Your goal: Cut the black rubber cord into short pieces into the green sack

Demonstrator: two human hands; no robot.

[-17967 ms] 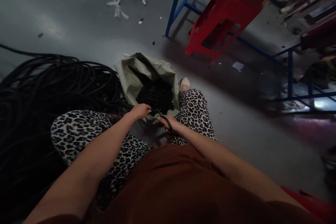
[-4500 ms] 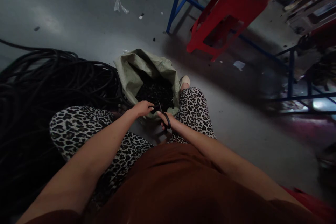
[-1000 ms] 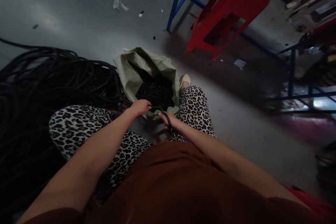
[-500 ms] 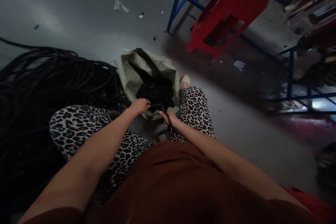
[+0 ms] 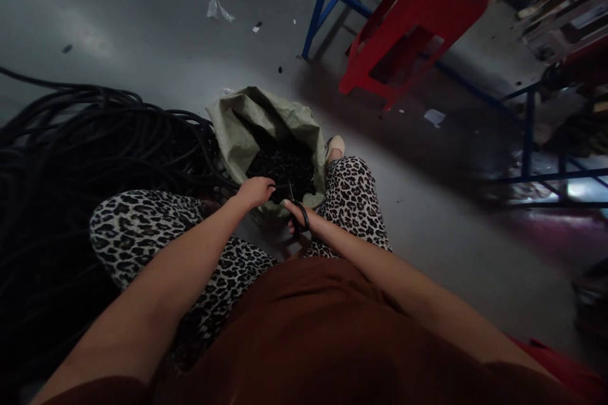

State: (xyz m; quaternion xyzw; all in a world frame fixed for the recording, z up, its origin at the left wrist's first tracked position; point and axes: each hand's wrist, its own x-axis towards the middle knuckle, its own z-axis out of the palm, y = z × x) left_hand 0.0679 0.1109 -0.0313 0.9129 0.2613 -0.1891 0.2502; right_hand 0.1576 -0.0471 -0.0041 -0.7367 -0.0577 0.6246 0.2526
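My left hand (image 5: 257, 191) is closed round a black rubber cord, its short end sticking out past the fingers over the sack. In my right hand (image 5: 300, 214) is a pair of scissors (image 5: 304, 218) with black handles, the blades pointing up beside the cord's end. Below both hands an open pale green woven sack (image 5: 232, 136) stands between my legs. Many small black pieces (image 5: 282, 164) lie inside it. A big heap of long black cords (image 5: 95, 120) is on the floor at the left, running up to my left hand.
A red plastic stool (image 5: 427, 12) and a blue metal frame (image 5: 316, 19) stand ahead to the right. Another blue frame (image 5: 527, 133) is at the far right. White plastic scraps (image 5: 212, 0) and bits litter the grey floor (image 5: 142, 12).
My right hand and the scissors have shifted slightly left, towards the left hand. The cord end past my left fingers looks shorter. The sack and the heap stay put.
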